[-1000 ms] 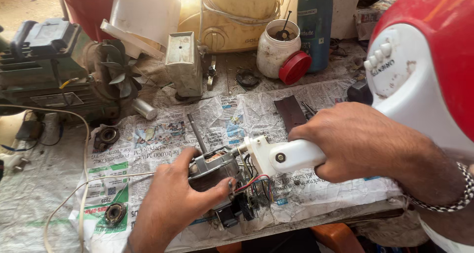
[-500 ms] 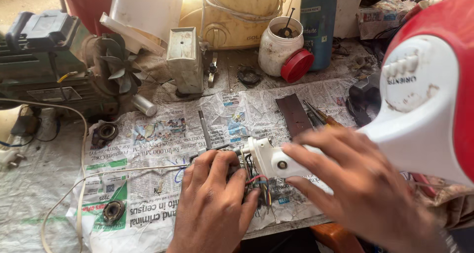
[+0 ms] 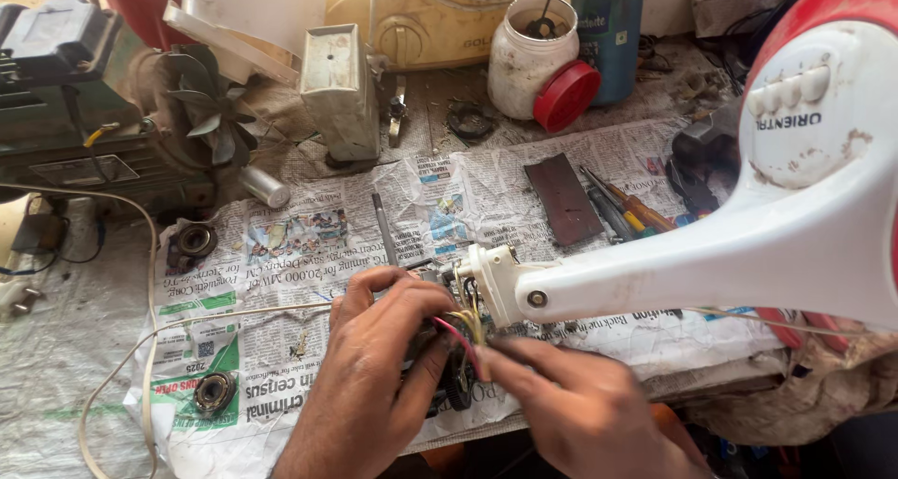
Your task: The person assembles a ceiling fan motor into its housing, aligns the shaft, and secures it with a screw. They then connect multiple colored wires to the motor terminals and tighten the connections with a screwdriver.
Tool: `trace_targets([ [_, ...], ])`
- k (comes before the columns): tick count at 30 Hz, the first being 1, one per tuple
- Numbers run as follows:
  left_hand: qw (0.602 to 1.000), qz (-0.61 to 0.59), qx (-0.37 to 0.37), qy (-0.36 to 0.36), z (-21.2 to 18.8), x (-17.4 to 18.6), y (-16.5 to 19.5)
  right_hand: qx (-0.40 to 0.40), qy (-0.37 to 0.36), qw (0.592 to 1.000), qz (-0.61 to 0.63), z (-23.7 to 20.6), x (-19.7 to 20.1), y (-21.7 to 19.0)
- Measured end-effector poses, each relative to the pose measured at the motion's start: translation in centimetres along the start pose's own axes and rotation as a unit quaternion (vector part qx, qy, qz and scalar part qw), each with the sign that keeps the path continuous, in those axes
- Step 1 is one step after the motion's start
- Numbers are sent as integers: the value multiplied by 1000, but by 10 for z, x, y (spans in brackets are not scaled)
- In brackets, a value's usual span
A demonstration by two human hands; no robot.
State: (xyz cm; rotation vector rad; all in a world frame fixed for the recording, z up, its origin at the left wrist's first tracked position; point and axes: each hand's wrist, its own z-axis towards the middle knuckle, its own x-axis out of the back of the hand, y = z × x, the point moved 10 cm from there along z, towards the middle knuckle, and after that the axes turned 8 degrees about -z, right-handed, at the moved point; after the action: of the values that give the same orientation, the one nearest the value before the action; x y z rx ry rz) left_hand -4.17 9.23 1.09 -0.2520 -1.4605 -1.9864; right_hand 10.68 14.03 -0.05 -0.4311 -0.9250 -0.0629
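Spanning the newspaper-covered bench [image 3: 309,245], the white-and-red plastic fan body [image 3: 748,245] overhangs the screwdrivers [image 3: 627,208] and flat dark metal plate [image 3: 561,198], while the left hand [image 3: 383,367] grips the small motor block [image 3: 449,376] and the right hand [image 3: 580,413], earlier on the fan neck, now pinches the coloured wires [image 3: 463,334].

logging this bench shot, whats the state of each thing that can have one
white jar: open, red lid leaning against it
fan neck: lying across the newspaper, wires exposed at its end
left hand: grip closed on the motor part
right hand: pinching the wires
screwdrivers: lying loose
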Motion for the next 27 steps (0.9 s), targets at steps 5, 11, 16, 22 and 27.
trace_targets([
  [5,983,-124,131,26,0,2,-18,7,-45,999,-17,8,-19,-8],
  [11,1000,2,-21,1,9,3,17,8,9,1000,10,10,-15,-5],
  [16,999,26,-32,-1,10,-1,11,-10,4,1000,27,7,-17,1],
  [22,990,71,-109,48,8,1,17,-23,-48,997,55,7,-20,4],
  [27,990,91,-89,63,13,3,7,-81,-75,986,126,3,-25,8],
])
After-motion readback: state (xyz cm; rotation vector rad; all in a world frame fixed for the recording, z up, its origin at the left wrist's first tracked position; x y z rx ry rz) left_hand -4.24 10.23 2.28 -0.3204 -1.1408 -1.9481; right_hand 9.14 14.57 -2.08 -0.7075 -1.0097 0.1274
